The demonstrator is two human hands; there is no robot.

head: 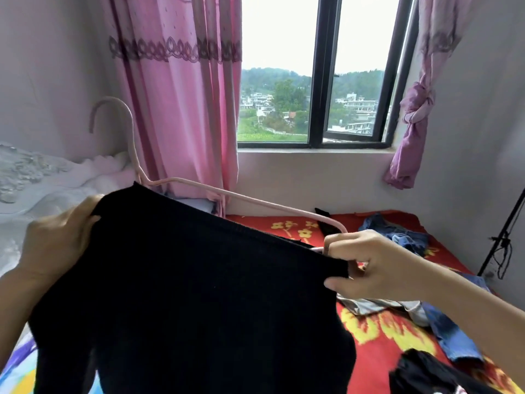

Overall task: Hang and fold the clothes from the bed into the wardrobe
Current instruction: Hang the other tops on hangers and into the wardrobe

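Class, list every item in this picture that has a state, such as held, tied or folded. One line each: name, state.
black sweater, held up spread between both hands
pink hanger, one arm behind the sweater, other arm bare
left hand, grips sweater's edge
right hand, pinches sweater's corner
pink curtain, hanging loose
purple curtain, tied in a knot
denim clothes, unfolded on the bed

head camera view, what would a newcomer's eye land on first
The wide black knitted garment fills the lower middle, stretched between the left hand and right hand, with a thin pink hanger rising behind its top edge. The red flowered bedspread at lower right is strewn with denim clothes, and a bright window sits upper centre.
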